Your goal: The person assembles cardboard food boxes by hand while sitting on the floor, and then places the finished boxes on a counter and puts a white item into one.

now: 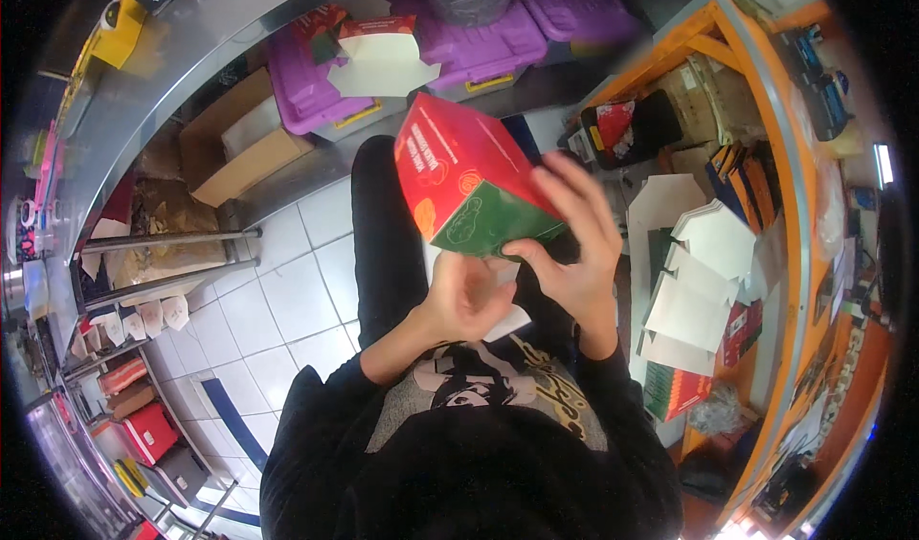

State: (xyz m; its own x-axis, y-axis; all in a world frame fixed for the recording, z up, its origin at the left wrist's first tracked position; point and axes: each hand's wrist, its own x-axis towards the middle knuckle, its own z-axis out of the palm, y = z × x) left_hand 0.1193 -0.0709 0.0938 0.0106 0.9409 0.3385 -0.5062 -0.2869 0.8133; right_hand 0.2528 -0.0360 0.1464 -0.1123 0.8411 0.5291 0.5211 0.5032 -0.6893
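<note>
A folded red and green carton (459,167) with printed drawings is tilted in front of my chest, above my lap. My right hand (579,243) grips its right side, the thumb on the lower green edge and the fingers spread over the far side. Just below the carton my left hand (464,296) is curled against its near lower edge, its fingertips partly hidden. A white flap (507,323) sticks out beside the left hand, over my lap; whether it belongs to the carton I cannot tell.
To my right lie several flat white carton blanks (684,301). Another partly folded carton (383,61) rests on a purple-lidded bin (488,52) ahead. An orange-framed shelf (766,90) stands at the right; an open cardboard box (239,143) lies at the left.
</note>
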